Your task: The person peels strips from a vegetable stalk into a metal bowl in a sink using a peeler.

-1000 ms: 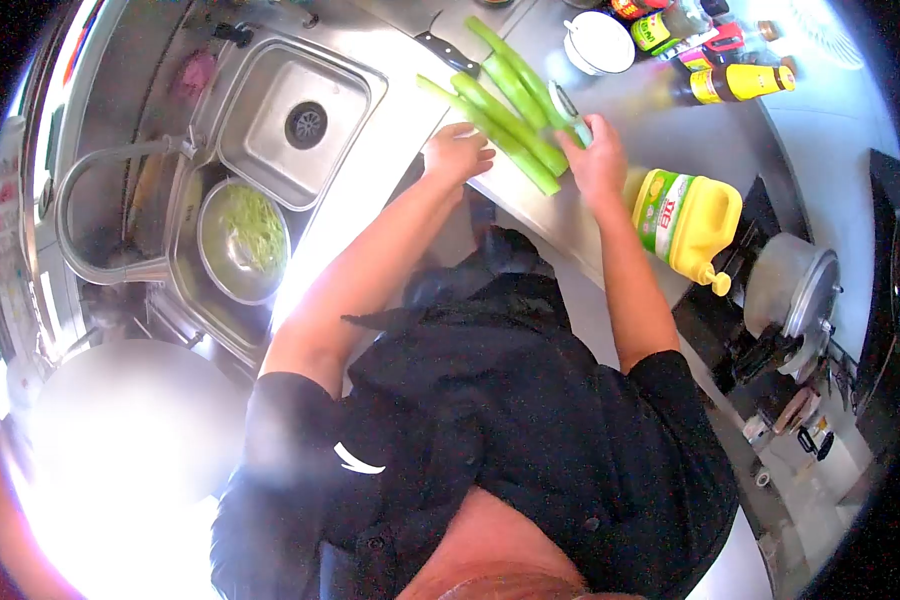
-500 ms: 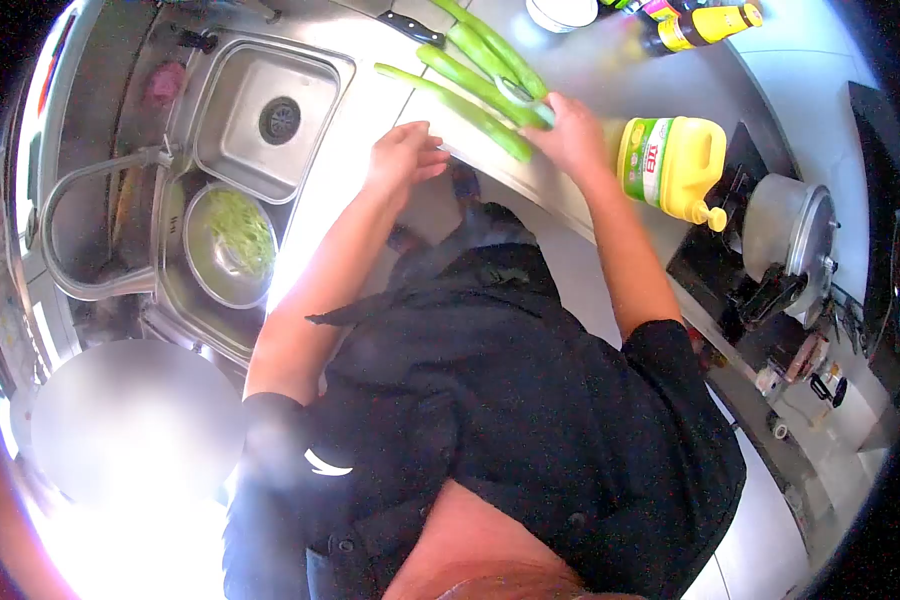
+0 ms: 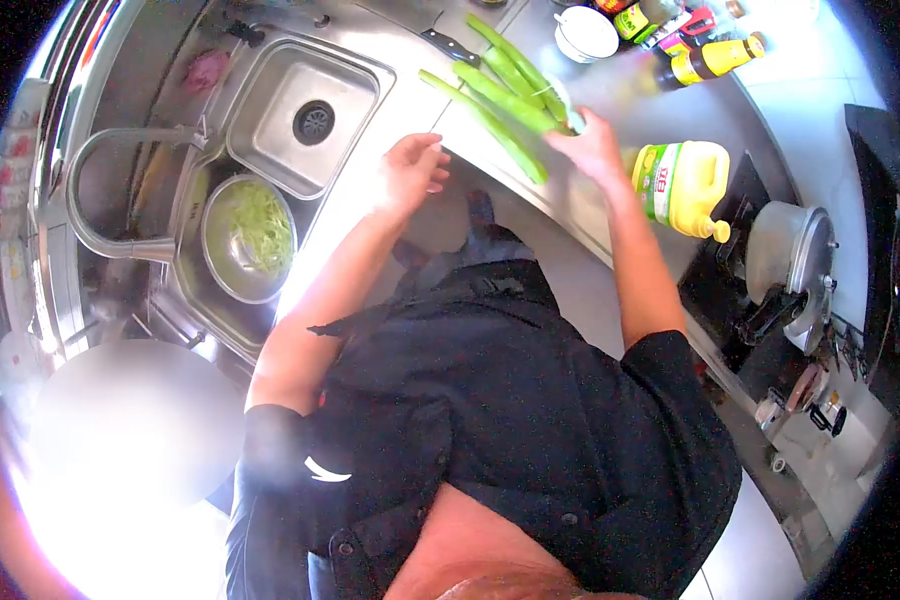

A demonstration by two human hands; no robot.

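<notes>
Several long green vegetable stalks (image 3: 505, 85) lie side by side on the counter, pointing away from me. At their near end my right hand (image 3: 592, 148) is closed on a pale, bluish peeler (image 3: 575, 121), mostly covered by the fingers; its tip rests over the stalks. My left hand (image 3: 416, 172) hovers near the counter's front edge, left of the stalks. Its fingers are loosely bent and apart, with nothing visible in them. A black-handled knife (image 3: 450, 46) lies beyond the stalks.
Left is a double sink (image 3: 305, 110) with a metal bowl (image 3: 249, 238) of pale green shreds under the tap (image 3: 120, 190). A yellow jug (image 3: 682, 185) stands right of my right hand. Behind are a white bowl (image 3: 586, 35) and sauce bottles (image 3: 710, 60). A pressure cooker (image 3: 785, 250) sits on the stove.
The view has shifted, so the counter things sit further right and lower. My left hand's fingers are more bent. My right hand stays by the stalks' near end, still closed on the peeler.
</notes>
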